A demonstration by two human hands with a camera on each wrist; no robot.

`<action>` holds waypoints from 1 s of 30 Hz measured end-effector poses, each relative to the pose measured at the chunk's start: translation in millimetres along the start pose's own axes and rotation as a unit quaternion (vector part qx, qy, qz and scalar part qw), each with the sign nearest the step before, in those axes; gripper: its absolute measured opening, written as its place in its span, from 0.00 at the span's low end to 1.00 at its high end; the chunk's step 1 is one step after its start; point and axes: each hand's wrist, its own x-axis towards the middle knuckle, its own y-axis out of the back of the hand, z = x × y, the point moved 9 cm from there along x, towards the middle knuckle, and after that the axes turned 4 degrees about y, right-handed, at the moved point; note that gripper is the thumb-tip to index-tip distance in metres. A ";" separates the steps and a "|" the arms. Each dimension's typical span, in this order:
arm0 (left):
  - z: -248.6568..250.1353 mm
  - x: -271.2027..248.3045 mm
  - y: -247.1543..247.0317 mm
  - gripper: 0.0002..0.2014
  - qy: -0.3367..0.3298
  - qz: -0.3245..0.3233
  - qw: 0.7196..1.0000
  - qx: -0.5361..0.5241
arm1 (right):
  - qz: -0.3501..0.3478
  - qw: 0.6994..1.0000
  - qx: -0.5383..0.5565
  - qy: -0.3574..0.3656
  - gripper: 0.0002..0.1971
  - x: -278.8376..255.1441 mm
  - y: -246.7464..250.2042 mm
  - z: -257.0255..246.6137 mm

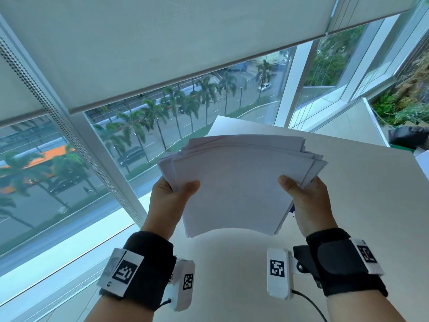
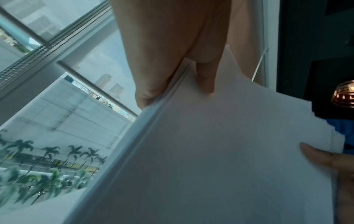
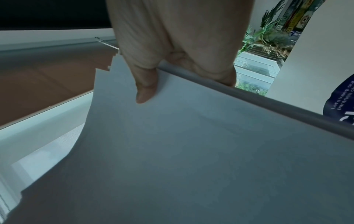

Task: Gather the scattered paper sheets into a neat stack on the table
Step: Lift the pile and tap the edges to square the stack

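A stack of white paper sheets is held up in the air above the white table. Its sheets are uneven, with edges fanned out at the top and sides. My left hand grips the stack's left edge, thumb on top and fingers underneath. My right hand grips the right edge the same way. In the left wrist view the paper stack fills the frame under my left hand. In the right wrist view the paper stack bends under the thumb of my right hand.
A large window with lowered roller blinds runs along the table's left and far sides. A blue printed item peeks out under the stack. Plants and a dark object sit at the far right.
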 end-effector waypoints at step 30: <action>55.1 -4.5 -31.5 0.13 -0.106 0.002 0.990 0.088 | -0.230 0.750 -0.593 0.182 0.09 6.1 -101.1 -127.5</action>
